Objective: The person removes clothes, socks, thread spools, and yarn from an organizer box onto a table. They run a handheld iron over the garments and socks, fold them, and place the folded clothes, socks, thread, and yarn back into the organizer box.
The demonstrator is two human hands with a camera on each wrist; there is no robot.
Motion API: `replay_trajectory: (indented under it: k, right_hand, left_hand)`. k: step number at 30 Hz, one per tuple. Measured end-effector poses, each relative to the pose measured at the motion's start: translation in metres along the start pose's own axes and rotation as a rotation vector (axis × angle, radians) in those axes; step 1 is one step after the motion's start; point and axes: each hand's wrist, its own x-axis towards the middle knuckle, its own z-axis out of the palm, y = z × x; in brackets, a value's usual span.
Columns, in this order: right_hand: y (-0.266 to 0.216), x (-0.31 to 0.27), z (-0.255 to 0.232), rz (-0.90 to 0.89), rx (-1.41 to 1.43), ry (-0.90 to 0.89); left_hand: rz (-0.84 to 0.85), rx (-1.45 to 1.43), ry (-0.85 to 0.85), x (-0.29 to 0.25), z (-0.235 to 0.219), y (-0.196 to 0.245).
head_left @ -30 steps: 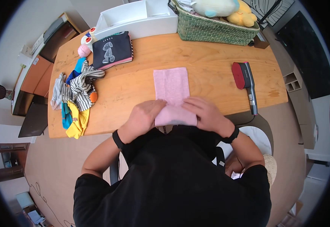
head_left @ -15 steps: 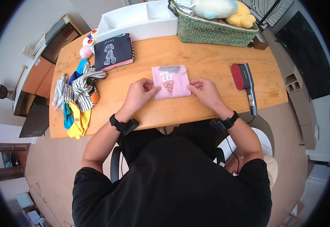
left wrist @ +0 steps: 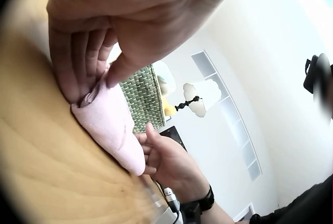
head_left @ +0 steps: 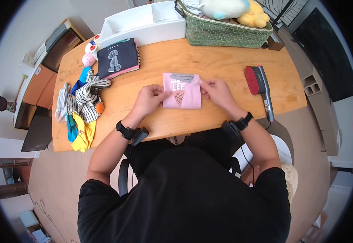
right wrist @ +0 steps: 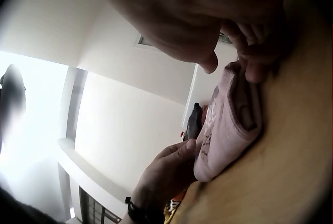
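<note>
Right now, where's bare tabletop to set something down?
Bare: between the right hand and the red-faced brush; between the folded pink cloth and the green basket; between the clothes pile and the left hand. Crowded: left end, with pile and dark folded stack; back edge, with white bin and basket.

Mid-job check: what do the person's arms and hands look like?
The left hand and right hand are gloveless. Sleeves are short and black. Both wrists wear black straps with dark, boxy devices; a thin dark cable hangs beside the right forearm.
</note>
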Motion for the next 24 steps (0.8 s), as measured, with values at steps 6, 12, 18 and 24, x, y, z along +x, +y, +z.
replay_trajectory:
  k: [6,12,18,24]
  right_hand:
    - [-0.006,0.029,0.004,0.012,0.115,0.0]
    - [0.005,0.027,-0.002,0.025,0.061,0.063]
    - [-0.036,-0.003,-0.004,-0.255,-0.364,0.195]
    - [-0.02,-0.026,0.046,-0.704,-0.851,0.102]
  left_hand:
    - [0.052,0.134,-0.028,0.007,0.0,-0.006]
    - [0.075,0.193,-0.008,0.009,0.0,-0.001]
    - [0.391,0.669,0.231,-0.001,0.005,0.025]
    - [0.74,1.154,-0.11,0.017,0.029,0.021]
